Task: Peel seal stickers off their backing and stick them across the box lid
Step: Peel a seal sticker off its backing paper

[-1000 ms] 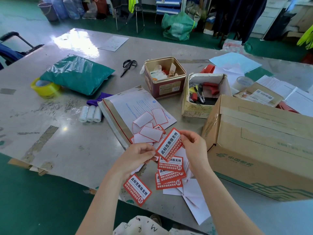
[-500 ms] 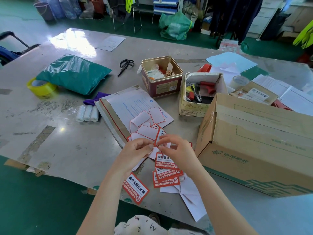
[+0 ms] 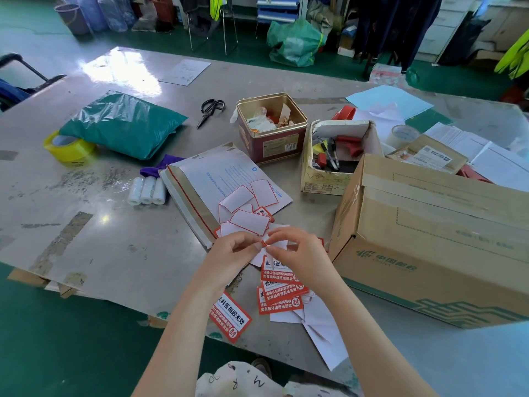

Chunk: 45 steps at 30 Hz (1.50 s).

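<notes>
My left hand [image 3: 230, 255] and my right hand [image 3: 297, 250] meet fingertip to fingertip above the table, both pinching one red-and-white seal sticker [image 3: 264, 244] at its corner; most of it is hidden by my fingers. Under my hands lie several red seal stickers [image 3: 282, 293] in a loose stack, and one more sticker [image 3: 230, 319] by my left wrist. Peeled white backings with red edges [image 3: 247, 213] are heaped on a white envelope [image 3: 211, 179]. The taped cardboard box [image 3: 435, 236] stands to the right, its lid shut.
A red tin [image 3: 272, 127] and a small carton of pens [image 3: 337, 156] stand behind the stickers. Scissors [image 3: 210, 111], a green mailer bag [image 3: 123, 124], yellow tape [image 3: 67, 149] and three small white rolls [image 3: 147, 190] lie left. Papers [image 3: 389, 101] cover the far right.
The sticker was held up flat between both hands with its print showing; now my hands have closed together over it and pinch at its corner.
</notes>
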Each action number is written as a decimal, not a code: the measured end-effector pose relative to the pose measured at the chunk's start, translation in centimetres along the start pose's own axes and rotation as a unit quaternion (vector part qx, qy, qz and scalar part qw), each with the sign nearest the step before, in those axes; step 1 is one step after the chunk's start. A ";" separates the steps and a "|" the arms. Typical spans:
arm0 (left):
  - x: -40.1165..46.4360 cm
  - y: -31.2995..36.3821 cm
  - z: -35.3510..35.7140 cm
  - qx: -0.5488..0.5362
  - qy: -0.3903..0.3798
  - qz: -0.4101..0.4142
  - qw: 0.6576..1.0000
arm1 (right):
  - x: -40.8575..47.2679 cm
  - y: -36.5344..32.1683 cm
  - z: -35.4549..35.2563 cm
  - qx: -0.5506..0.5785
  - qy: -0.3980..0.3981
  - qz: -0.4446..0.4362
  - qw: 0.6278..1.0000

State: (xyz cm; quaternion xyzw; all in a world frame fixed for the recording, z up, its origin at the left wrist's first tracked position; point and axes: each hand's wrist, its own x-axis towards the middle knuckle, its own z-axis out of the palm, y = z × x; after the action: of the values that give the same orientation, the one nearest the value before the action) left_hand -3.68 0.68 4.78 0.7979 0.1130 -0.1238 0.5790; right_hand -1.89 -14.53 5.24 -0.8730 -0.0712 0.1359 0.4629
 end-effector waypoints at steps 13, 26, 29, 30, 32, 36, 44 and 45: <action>-0.5 0.3 0.3 0.051 -0.001 0.035 0.998 | -0.4 -0.5 -0.1 0.004 0.005 0.003 1.000; -0.4 0.3 0.9 0.046 -0.001 -0.003 0.999 | -0.9 -0.1 -1.1 0.107 0.023 0.076 0.991; -0.1 0.5 1.1 0.018 0.002 -0.033 0.999 | -0.7 0.2 -1.4 0.209 0.036 0.131 0.969; 0.1 0.5 1.2 0.016 0.004 -0.041 0.999 | -0.6 0.2 -1.6 0.246 0.040 0.145 0.957; 0.3 0.5 1.3 0.018 0.011 -0.057 0.998 | -0.4 0.2 -1.9 0.299 0.049 0.153 0.941; 0.9 0.3 1.5 0.031 0.027 -0.091 0.995 | -0.3 -0.1 -2.4 0.366 0.059 0.140 0.918; 2.1 -0.5 1.3 0.034 0.044 -0.150 0.987 | 0.7 -0.1 -2.6 0.398 0.057 0.104 0.909; 2.3 -0.6 1.2 0.036 0.044 -0.156 0.986 | 0.9 -0.1 -2.7 0.407 0.051 0.096 0.907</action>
State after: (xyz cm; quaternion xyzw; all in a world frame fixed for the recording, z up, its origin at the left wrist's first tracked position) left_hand -1.80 -0.24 3.12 0.7956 0.2567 -0.1815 0.5179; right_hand -0.24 -16.38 6.62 -0.6174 0.0982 0.1526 0.7655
